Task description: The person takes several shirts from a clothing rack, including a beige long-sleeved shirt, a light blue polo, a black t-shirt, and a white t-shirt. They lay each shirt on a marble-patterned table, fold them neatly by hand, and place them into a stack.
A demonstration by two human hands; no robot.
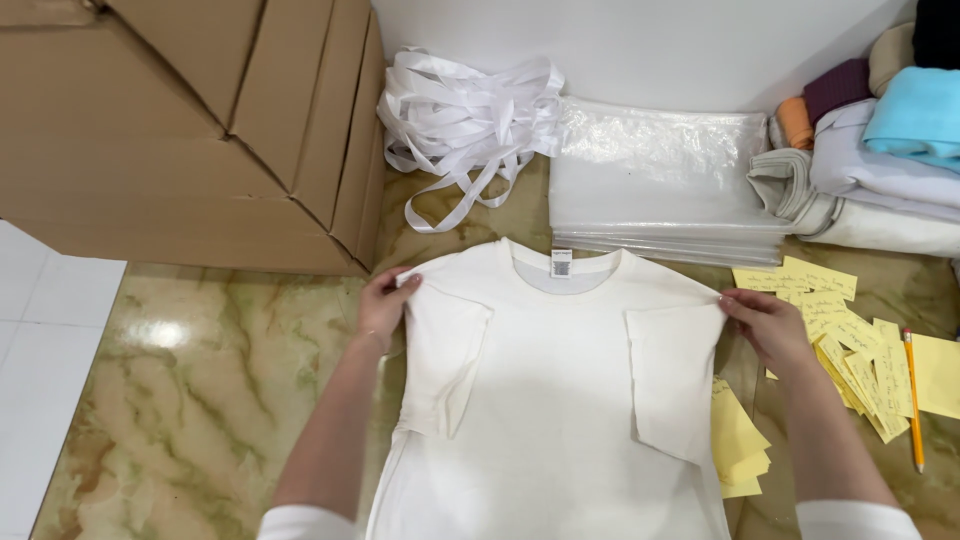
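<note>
Two bare hands grip a white short-sleeved cotton T-shirt (555, 400) that lies flat, back side up, on a green-veined marble floor (200, 380). Left hand (385, 305): fingers closed in a pinch on the shirt's left shoulder fold. Right hand (765, 325): fingers likewise pinched shut on the right shoulder edge. Both sleeves are folded inward onto the body panel, so the garment forms a narrow rectangle. Its long axis runs from the collar, at the far side, toward the person, with the hem passing out of view at the bottom edge. The hands sit at the far end of that axis, one on each side and about level with each other, so neither is clearly nearer to the shirt's middle; the bulk of the cloth lies between the forearms and toward the body.

Surroundings: a stack of clear plastic bags (665, 180) just beyond the collar; a loose bundle of white ribbon tape (465, 120) to its left; flattened brown cardboard boxes (190, 130) at far left; scattered yellow paper notes (850, 340) and a yellow pencil (912, 395) beside the right hand; a pile of folded coloured garments (880, 150) at far right.
</note>
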